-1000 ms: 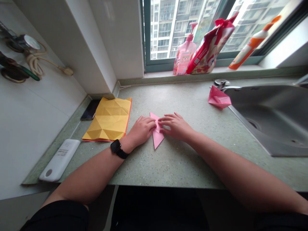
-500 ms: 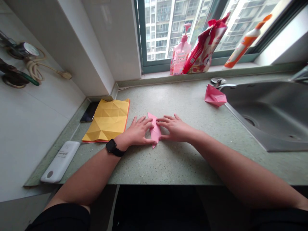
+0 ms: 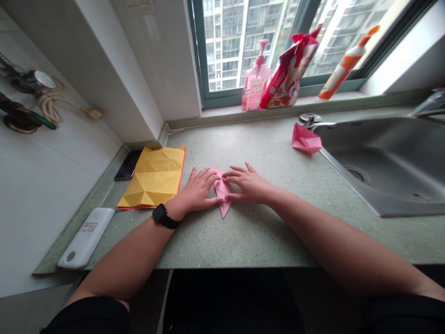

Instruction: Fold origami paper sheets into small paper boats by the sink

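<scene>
A small folded piece of pink paper point(image 3: 223, 188) lies on the counter between my two hands, its pointed lower end facing me. My left hand point(image 3: 199, 191), with a black watch point(image 3: 160, 213) at the wrist, touches the paper's left side, thumb and fingers apart. From the other side, my right hand point(image 3: 249, 184) rests its thumb and fingertips on the paper, fingers spread. The fingertips cover part of the folds. Farther right, a pink folded paper shape point(image 3: 306, 139) stands beside the sink.
Creased yellow paper point(image 3: 153, 176) lies on orange sheets at the left, partly over a dark phone point(image 3: 128, 165). Nearer me is a white power bank point(image 3: 86, 237). The sink point(image 3: 351, 195) is at right. A pink pump bottle point(image 3: 256, 86), red bag point(image 3: 290, 72) and orange-white bottle point(image 3: 344, 69) line the windowsill.
My fingers have shifted slightly on the pink paper, and more of its lower point now shows. The whole view has moved a little.
</scene>
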The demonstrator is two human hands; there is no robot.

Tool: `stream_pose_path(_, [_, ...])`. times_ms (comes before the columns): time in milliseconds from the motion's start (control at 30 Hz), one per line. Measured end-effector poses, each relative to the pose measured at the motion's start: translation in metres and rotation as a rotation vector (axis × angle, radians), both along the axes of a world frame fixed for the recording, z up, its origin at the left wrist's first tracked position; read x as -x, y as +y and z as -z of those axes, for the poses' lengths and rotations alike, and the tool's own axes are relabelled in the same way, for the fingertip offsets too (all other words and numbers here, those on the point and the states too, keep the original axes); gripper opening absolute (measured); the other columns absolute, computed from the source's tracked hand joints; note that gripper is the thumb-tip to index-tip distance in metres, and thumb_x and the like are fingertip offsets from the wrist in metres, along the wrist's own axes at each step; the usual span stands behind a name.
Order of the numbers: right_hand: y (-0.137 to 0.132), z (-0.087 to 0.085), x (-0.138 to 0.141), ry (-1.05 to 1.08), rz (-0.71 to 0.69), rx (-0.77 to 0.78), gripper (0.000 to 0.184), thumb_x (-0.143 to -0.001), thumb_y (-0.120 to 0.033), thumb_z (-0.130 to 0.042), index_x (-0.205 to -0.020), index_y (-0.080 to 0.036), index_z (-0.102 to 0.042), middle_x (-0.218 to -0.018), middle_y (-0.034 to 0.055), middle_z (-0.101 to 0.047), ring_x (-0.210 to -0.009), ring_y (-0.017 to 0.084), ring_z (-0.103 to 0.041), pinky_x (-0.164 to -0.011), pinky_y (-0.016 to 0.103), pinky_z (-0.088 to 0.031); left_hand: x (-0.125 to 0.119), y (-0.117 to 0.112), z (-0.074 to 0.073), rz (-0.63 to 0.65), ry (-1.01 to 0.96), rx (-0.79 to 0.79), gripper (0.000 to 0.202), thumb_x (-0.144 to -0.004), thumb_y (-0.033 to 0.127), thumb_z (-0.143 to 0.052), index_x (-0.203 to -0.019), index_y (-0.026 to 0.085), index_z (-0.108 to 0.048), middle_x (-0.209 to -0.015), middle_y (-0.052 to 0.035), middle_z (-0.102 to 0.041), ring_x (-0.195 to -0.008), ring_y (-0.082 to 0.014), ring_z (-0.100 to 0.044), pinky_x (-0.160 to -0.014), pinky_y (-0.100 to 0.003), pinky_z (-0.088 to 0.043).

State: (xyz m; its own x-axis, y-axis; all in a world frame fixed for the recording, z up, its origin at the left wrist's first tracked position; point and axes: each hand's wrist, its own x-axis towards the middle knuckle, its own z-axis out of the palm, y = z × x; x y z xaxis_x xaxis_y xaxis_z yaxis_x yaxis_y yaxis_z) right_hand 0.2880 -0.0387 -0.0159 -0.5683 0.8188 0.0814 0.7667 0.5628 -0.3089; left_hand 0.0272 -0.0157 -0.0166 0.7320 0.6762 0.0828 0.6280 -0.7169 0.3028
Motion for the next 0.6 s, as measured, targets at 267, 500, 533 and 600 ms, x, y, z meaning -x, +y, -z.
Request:
stream_pose_path(267, [-0.001,0.010,0.001,0.008,0.034,-0.032,0.060,-0.090,-0.060,-0.085,-0.142,-0.032,-0.075,-0.158,0.0107,-0.066,-0.158,0.044,-0.046,-0.131,0.081,-0.019,-0.003,0.007,0.005,-0.072,0.027,0.014,0.091,-0.090,0.082,-0.072,-0.160,0.030,-0.050,-0.176,-0.0166,-0.042,-0.166,-0.0437,-0.031,-0.136,-0.074,0.002])
stream_pose_path(500, [-0.001,0.010,0.000,0.014,0.033,-0.016,0.057,-0.090,-0.055,-0.086,-0.140,-0.032,-0.076,-0.160,0.0103,-0.066,-0.159,0.045,-0.045,-0.130,0.084,-0.017,-0.006,0.012,0.013,-0.162,-0.006,0.031,0.080,-0.099,0.081,-0.057,-0.160,0.030,-0.051,-0.177,-0.0137,-0.043,-0.167,-0.0483,-0.027,-0.133,-0.080,0.002])
stream_pose_path(533, [-0.001,0.009,0.000,0.010,0.031,-0.010,0.057,-0.090,-0.054,-0.086,-0.141,-0.032,-0.075,-0.160,0.0097,-0.065,-0.159,0.045,-0.045,-0.130,0.084,-0.017,-0.007,0.011,0.015,-0.184,-0.028,0.021,0.076,-0.102,0.078,-0.055,-0.160,0.030,-0.051,-0.176,-0.0136,-0.044,-0.167,-0.0481,-0.028,-0.133,-0.080,0.002])
stream_pose_path(600, [-0.001,0.008,0.000,0.004,0.024,-0.003,0.057,-0.090,-0.053,-0.087,-0.142,-0.033,-0.075,-0.161,0.0086,-0.064,-0.160,0.045,-0.044,-0.131,0.083,-0.016,-0.008,0.010,0.018,-0.236,-0.070,0.001,0.074,-0.103,0.075,-0.056,-0.161,0.029,-0.050,-0.176,-0.0144,-0.044,-0.168,-0.0483,-0.027,-0.134,-0.080,0.001])
